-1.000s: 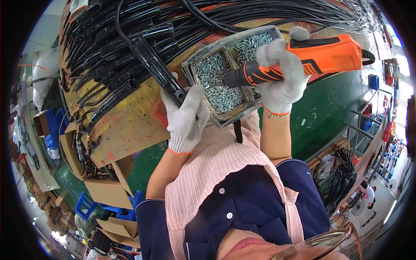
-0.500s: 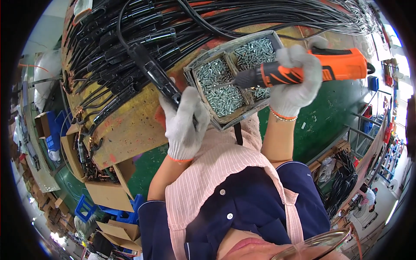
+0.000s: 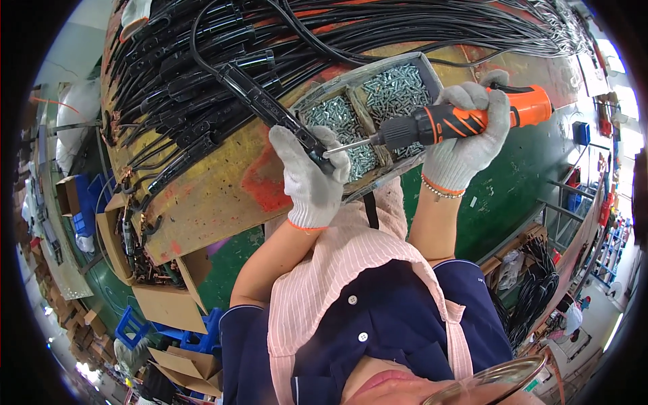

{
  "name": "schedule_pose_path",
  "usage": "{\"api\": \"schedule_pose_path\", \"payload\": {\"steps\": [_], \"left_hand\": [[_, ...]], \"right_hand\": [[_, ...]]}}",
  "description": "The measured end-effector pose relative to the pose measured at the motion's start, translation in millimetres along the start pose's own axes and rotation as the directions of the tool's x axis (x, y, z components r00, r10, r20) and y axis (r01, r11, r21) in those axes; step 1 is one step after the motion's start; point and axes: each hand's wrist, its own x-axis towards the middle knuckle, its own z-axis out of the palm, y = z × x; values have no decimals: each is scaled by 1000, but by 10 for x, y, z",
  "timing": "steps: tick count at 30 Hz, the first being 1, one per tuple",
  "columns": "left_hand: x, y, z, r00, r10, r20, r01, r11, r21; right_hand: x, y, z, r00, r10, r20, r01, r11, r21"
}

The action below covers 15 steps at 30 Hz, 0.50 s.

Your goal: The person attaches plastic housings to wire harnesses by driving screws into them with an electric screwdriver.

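Observation:
My left hand [image 3: 312,177], in a white knit glove, grips the near end of a long black plastic housing [image 3: 264,106] with a black cable running from its far end. My gloved right hand [image 3: 467,135] is wrapped round an orange and black electric screwdriver [image 3: 432,127]. Its long thin bit points left and meets the housing's near end beside my left fingers; whether a screw sits at the tip is too small to tell. Just beyond and below the tool lies a divided box [image 3: 358,101] full of small silver screws.
Many black cables [image 3: 324,42] with similar black housings cover the far side of the worn yellow and red table [image 3: 202,209]. Cardboard boxes [image 3: 169,307] and blue plastic stools [image 3: 131,325] stand at the lower left. More black cable bundles [image 3: 533,290] lie at the right.
The housing in my left hand has moved right and turned slightly. My right hand has brought the screwdriver left and down, so its bit now reaches the housing instead of hanging over the screws.

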Motion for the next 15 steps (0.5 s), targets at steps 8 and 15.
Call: {"api": "schedule_pose_path", "payload": {"steps": [8,15], "left_hand": [[29,-12,-66,999,-3,39,2,1000,6],[10,-8,-21,1000,-2,-26,3,999,32]], "right_hand": [[-96,43,20,998,-27,58,33,993,-109],[-209,12,192,954,7,299,68,968,-241]]}}
